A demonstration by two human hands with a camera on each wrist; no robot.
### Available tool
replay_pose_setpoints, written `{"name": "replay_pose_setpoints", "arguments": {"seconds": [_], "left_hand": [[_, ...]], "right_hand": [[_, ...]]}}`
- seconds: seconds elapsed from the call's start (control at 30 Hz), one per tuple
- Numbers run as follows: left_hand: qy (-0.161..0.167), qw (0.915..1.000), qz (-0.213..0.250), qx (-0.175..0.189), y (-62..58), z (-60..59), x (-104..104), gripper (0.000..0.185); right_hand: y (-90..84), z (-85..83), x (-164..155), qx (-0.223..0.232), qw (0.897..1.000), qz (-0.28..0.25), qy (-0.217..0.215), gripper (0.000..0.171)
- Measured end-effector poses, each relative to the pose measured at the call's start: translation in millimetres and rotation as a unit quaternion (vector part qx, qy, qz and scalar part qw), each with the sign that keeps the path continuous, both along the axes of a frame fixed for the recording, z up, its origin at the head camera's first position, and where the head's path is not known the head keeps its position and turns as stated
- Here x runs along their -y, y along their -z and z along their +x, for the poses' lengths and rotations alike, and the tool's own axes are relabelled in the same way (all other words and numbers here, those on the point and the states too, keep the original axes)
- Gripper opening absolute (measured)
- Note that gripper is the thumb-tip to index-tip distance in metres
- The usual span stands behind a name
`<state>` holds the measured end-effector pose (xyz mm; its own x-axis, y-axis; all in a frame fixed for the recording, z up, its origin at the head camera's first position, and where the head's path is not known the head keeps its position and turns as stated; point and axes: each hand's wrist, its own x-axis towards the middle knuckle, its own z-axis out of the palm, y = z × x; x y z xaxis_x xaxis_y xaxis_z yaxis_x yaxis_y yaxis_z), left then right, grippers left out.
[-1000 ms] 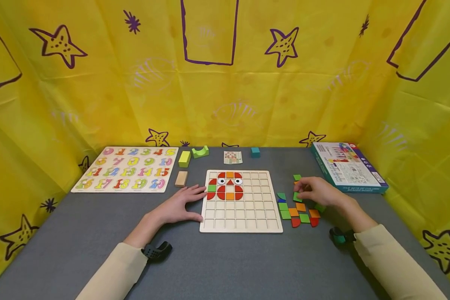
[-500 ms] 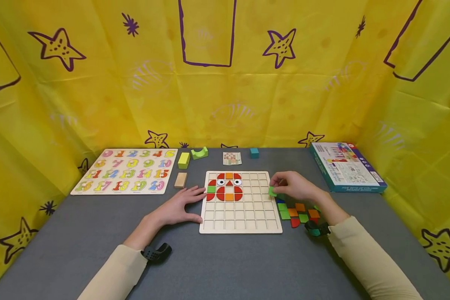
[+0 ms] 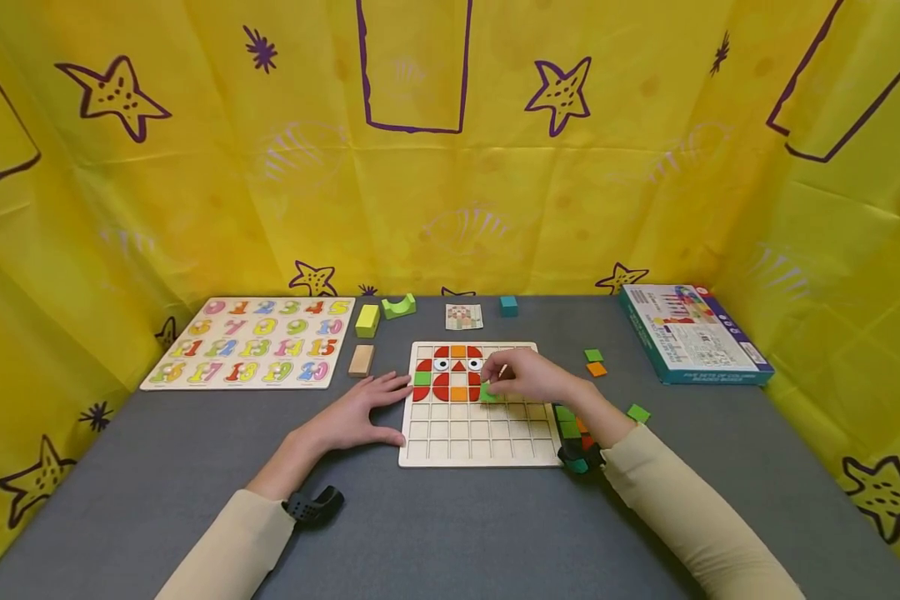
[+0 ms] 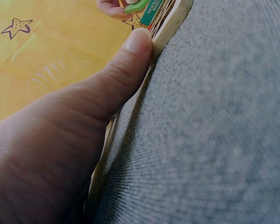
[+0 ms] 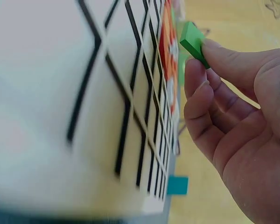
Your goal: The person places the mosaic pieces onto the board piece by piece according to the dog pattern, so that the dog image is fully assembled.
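Observation:
A wooden grid board (image 3: 480, 433) lies in the middle of the table, its upper left cells filled with red, orange, green and eye-patterned tiles. My right hand (image 3: 532, 377) is over the board, pinching a green square tile (image 5: 193, 41) between thumb and fingertips. In the head view that tile is just right of the lower red and orange tiles. My left hand (image 3: 356, 412) rests at the board's left edge with fingers spread. In the left wrist view, its thumb (image 4: 130, 56) touches the board's edge.
Loose green tiles (image 3: 567, 421) and orange tiles lie right of the board, partly hidden by the right forearm. A number puzzle (image 3: 251, 342) stands left. Behind are a picture card (image 3: 463, 317), a teal block (image 3: 508, 306), yellow block (image 3: 367, 321) and a flat box (image 3: 697, 333) at right.
My right hand picked up the green tile from the loose pieces and carried it left over the board. My left hand has stayed at the board's edge.

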<state>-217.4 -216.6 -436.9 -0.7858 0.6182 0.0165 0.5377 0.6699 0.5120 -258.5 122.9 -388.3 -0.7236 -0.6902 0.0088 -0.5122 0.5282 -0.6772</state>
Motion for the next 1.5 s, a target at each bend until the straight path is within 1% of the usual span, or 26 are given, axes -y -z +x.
{"name": "replay_pose_setpoints", "arguments": {"seconds": [0.2, 0.27, 0.37, 0.5, 0.67, 0.87, 0.97, 1.1, 1.3, 1.5], "left_hand": [[-0.004, 1.0000, -0.006, 0.006, 1.0, -1.7, 0, 0.092], [-0.004, 1.0000, -0.005, 0.005, 1.2, -1.7, 0, 0.092], [-0.004, 1.0000, -0.001, 0.002, 1.9, -1.5, 0, 0.092], [-0.005, 1.0000, 0.001, 0.004, 2.4, -1.5, 0, 0.091], [-0.001, 1.0000, 0.005, 0.001, 1.7, -0.4, 0, 0.090], [0.000, 1.0000, 0.009, 0.003, 0.5, 0.6, 0, 0.089], [0.000, 1.0000, 0.007, 0.004, 0.7, 0.3, -1, 0.089], [-0.002, 1.0000, 0.006, 0.003, 0.6, -0.3, -1, 0.089], [-0.001, 1.0000, 0.006, 0.001, -1.2, 0.5, 0, 0.091], [-0.001, 1.0000, 0.005, 0.002, -2.5, 1.1, -1, 0.091]], "right_hand": [[1.5, 4.6, 24, 0.010, 1.000, 0.019, -0.015, 0.007], [3.2, 4.9, 30, 0.005, 0.999, 0.025, -0.019, 0.007], [5.7, 5.1, 37, -0.017, 0.999, 0.031, -0.032, 0.007], [8.8, 5.2, 44, -0.040, 0.998, 0.038, -0.041, 0.006], [9.2, 7.5, 49, -0.038, 0.997, 0.048, -0.044, 0.005], [8.9, 9.4, 49, -0.052, 0.995, 0.061, -0.055, 0.006], [9.2, 8.9, 47, -0.057, 0.995, 0.058, -0.059, 0.007], [7.8, 8.4, 40, -0.051, 0.996, 0.051, -0.050, 0.008], [3.6, 7.1, 18, -0.038, 0.998, 0.039, -0.021, 0.010], [3.1, 5.7, -12, -0.016, 0.999, 0.028, 0.019, 0.013]]}}
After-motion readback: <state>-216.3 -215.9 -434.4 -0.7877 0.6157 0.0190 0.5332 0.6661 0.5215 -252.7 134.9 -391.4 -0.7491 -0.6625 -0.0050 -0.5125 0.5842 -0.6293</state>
